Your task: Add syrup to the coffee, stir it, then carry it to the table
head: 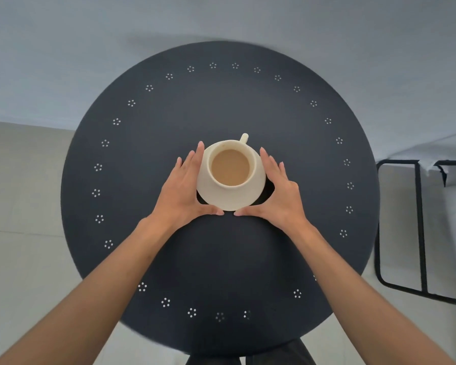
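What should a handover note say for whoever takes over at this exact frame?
Left hand: open, straight fingers along the saucer's left edge.
Right hand: open, same on the right edge; thumbs nearly meet at the front.
Cup of milky coffee stands upright on the saucer, mid round black table, handle pointing away.
Done: coffee is at the table.
Left: draw the hands away. Syrup and stirring cannot be confirmed here.

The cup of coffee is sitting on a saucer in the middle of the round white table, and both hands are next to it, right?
Almost. The table is black, not white, as the head view shows. The rest holds: the cup of coffee sits on a saucer in its middle, with the left hand and right hand beside it.
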Available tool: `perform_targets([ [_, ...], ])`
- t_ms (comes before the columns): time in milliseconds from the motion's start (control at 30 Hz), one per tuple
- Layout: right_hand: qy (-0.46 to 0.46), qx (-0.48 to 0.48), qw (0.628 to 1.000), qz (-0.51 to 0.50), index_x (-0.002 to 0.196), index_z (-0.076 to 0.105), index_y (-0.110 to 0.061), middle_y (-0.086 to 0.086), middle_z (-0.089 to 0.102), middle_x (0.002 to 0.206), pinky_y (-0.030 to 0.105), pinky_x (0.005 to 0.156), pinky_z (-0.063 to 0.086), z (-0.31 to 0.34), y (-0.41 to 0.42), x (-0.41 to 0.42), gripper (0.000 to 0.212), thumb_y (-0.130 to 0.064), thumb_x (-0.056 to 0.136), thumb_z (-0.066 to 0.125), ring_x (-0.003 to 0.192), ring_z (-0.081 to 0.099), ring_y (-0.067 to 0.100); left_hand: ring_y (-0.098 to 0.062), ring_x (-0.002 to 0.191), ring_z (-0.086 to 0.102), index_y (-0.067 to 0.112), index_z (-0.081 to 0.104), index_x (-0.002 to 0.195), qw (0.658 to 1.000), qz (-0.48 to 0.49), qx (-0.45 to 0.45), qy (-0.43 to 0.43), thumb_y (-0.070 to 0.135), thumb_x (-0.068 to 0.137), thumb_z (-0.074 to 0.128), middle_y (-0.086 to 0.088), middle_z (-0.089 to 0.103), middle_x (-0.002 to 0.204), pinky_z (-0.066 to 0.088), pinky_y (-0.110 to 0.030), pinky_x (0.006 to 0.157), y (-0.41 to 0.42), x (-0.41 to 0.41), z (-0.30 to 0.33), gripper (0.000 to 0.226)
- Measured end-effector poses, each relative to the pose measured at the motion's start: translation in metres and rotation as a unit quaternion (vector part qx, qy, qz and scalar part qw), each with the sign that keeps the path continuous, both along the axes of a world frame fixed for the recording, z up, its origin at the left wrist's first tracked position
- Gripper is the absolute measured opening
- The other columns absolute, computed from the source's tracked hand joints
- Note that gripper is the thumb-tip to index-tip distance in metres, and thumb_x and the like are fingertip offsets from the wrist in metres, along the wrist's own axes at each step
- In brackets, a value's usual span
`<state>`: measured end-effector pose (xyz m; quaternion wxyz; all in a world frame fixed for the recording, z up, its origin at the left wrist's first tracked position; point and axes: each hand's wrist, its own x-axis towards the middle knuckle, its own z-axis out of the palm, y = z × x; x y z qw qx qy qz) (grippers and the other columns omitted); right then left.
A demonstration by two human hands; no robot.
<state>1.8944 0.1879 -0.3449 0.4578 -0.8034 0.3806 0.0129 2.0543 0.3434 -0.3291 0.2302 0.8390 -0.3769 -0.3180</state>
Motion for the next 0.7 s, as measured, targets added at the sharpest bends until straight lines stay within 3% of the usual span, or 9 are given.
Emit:
perform_targets([
  [400,0.013,0.010,1.000,-0.001,0.161,0.005,-0.042,-0.013,0.016,0.171,0.043,0.125,0.017,-0.006,-0.002,0.001,0.149,-0.041,0.048,0.102,0.160,-0.004,0.020,0.007,0.134,-0.012,0.025,-0.007,0.159,1.000,-0.006,0.005,-0.028,0.040,0.061,0.094,0.014,0.006,0.167,0.010,-0.040,0.122,-0.002,-0.002,-0.006,0.141],
  [567,0.030,0.005,0.999,0.011,0.162,0.005,-0.040,-0.013,0.014,0.172,0.045,0.125,0.018,-0.001,-0.002,0.002,0.146,-0.041,0.052,0.101,0.160,-0.003,0.021,-0.015,0.155,0.000,0.021,0.001,0.161,0.998,-0.022,-0.009,-0.056,0.044,0.059,0.094,0.011,0.004,0.168,0.004,-0.040,0.124,0.000,0.000,-0.016,0.140],
  [700,0.037,0.021,0.999,0.018,0.163,0.000,-0.036,-0.017,0.008,0.172,0.045,0.126,0.016,0.006,-0.001,0.001,0.148,-0.036,0.056,0.101,0.160,-0.005,0.022,-0.014,0.155,-0.004,0.018,-0.007,0.160,0.998,-0.014,-0.004,-0.069,0.049,0.059,0.092,0.005,-0.003,0.169,0.003,-0.035,0.123,0.001,-0.001,-0.016,0.145],
])
